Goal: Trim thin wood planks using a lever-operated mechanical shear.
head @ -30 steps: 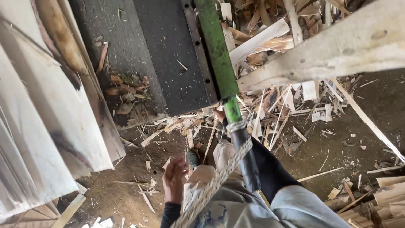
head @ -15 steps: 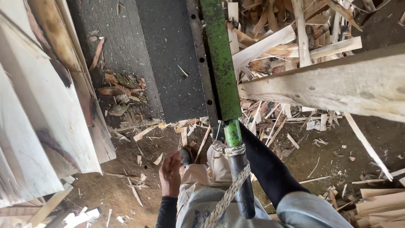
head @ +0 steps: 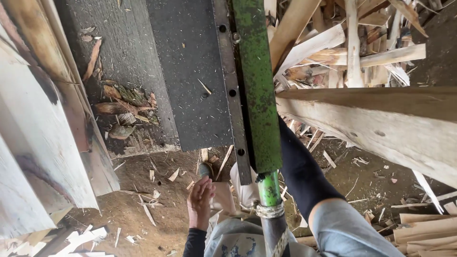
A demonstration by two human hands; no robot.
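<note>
Hanging low in the head view, the left hand (head: 200,202) shows its back, fingers straight and close together, empty, held just above the dirt floor (head: 143,209) near a light-coloured shoe (head: 240,188). Right beside it to the right stands a green lever (head: 259,95), a flaking painted bar that narrows to a round green handle (head: 270,189) bound with a turn of rope (head: 270,210). The right arm, in a dark sleeve (head: 302,176), reaches up behind that bar, so the right hand is hidden and its grip cannot be told. Left of the bar lies a dark machine plate (head: 190,71) edged by a bolted steel strip (head: 231,90). A heavy pale timber beam (head: 376,123) crosses the right side, with a heap of split wood offcuts (head: 342,43) beyond it. Whitish planks (head: 38,133) lean along the left edge, and chips and bark scraps (head: 124,102) litter the ground. No packages, labels or signs are visible.
</note>
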